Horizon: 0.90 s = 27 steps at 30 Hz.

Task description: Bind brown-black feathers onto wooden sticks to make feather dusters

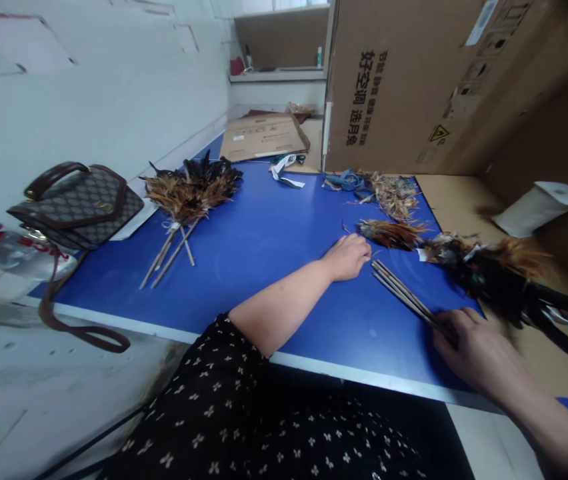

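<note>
My right hand (479, 347) is closed around several thin brown sticks (404, 290), which slant up and left over the blue table. Just beyond their far ends, my left hand (348, 257) rests low over the table with its fingers curled together; what they hold, if anything, is too small to make out. A small bunch of brown feathers (391, 233) lies right beyond my left hand. Farther left is a bundle of brown and black feathers (191, 190) on sticks, tied with something white.
More feathers (397, 193) and a dark feather pile (484, 260) lie on the right. A white spool (539, 208) stands by a large cardboard box (414, 80). On the left are a patterned handbag (84, 207) and a bottle (19, 250). Flat cardboard (264, 137) lies behind.
</note>
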Tool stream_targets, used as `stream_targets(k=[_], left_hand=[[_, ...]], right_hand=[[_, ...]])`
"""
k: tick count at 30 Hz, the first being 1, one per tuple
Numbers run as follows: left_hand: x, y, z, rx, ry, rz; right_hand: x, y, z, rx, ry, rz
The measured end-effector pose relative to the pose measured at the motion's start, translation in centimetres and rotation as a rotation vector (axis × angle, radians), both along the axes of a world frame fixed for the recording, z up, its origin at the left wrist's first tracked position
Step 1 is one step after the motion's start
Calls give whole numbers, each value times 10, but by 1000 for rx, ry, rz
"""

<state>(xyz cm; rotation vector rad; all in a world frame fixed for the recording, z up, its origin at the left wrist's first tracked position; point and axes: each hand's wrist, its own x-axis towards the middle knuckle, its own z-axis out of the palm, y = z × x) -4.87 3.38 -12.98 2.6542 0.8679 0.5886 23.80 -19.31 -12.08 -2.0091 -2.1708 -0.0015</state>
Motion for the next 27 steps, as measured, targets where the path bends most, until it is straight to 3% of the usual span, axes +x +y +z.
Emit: stream_targets(k=[4, 8, 10, 21, 27], left_hand=[[-1, 8, -4, 39, -53, 202], [-6, 14, -5, 87, -298, 540], [-6, 15, -6, 97, -393, 635], [-4, 17, -13, 43, -353, 510], [-5, 19, -16, 41, -338, 465]], right_hand=[[5, -4, -8, 56, 2, -15], [7, -8, -10, 74, 9, 28], [5, -8, -9, 78, 22, 42], [-1, -12, -14, 78, 11, 28], [-18, -16, -8, 128, 35, 30]])
